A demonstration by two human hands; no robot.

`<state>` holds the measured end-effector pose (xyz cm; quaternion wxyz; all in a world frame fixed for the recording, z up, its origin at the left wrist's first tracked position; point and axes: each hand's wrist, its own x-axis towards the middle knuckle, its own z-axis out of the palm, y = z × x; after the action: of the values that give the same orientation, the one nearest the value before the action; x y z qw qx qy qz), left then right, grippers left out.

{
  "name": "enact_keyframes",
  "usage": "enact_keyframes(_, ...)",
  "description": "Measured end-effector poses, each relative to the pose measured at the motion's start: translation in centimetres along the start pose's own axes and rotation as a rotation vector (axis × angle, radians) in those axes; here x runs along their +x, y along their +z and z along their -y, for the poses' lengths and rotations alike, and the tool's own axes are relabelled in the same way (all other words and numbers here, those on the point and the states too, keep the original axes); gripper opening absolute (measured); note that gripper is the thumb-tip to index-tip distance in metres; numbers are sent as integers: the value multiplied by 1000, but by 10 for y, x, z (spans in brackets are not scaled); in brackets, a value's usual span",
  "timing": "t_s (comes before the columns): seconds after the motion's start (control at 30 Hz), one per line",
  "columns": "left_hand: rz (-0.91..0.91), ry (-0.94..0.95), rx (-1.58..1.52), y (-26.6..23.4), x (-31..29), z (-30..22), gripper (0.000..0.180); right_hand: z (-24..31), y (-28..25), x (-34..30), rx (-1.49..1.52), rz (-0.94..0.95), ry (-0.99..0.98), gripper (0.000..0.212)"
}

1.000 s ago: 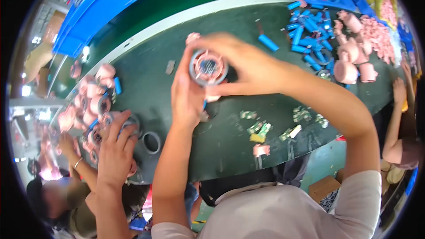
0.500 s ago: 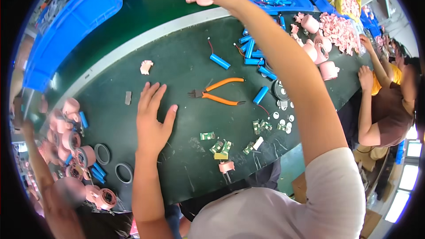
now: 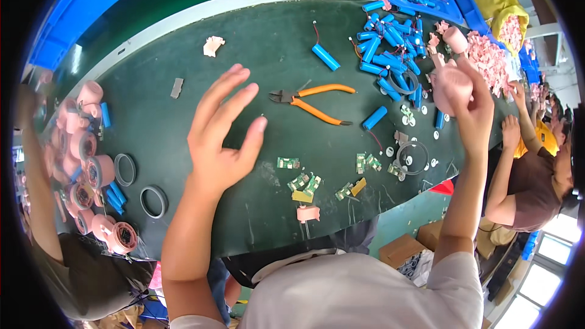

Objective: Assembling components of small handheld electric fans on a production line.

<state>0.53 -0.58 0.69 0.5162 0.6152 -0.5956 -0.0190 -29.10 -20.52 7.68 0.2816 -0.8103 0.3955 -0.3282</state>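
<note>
At the right of the frame the right hand [image 3: 466, 100] is raised off the desk [image 3: 256, 67], fingers wrapped around a pale pink roll [image 3: 450, 85] with a soft, matte skin; the roll sits at the fingertips, its round body turned toward the upper left. Left of centre the left hand [image 3: 222, 140] hovers flat and wide, fingers spread, holding nothing, palm down over the dark green surface.

Orange-handled pliers [image 3: 314, 99] lie just to the right of the left hand's fingertips, long axis running left to right, steel nose toward the hand and handles pointing away to the right; the left hand is much the nearer of the two. Beyond the pliers, toward the upper right, smooth blue cylindrical cells [image 3: 381, 55] lie heaped, one [image 3: 374, 117] apart near the handle tips. Small green circuit boards [image 3: 298, 180] are scattered below, near the desk's front edge, with a pink tape scrap [image 3: 308, 213]. Black rubber rings [image 3: 152, 201] lie at lower left beside a pile of pink rolls [image 3: 85, 146]. Other people's arms reach in at both sides.
</note>
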Motion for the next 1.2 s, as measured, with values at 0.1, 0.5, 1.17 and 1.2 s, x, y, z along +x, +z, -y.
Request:
enact_keyframes(0.1,-14,173,-169,9,-5,-11,61,32,45,15,299,231,-13,37)
enact_keyframes(0.5,-138,-499,-672,-1,-4,9,61,48,123,47,192,270,-101,25)
enact_keyframes(1.17,-156,-681,-1018,-5,-4,12,54,24,58,-5,-173,165,-174,22)
enact_keyframes(1.2,-161,-667,-1014,-4,-3,13,54,15,50,-3,-257,127,-191,21)
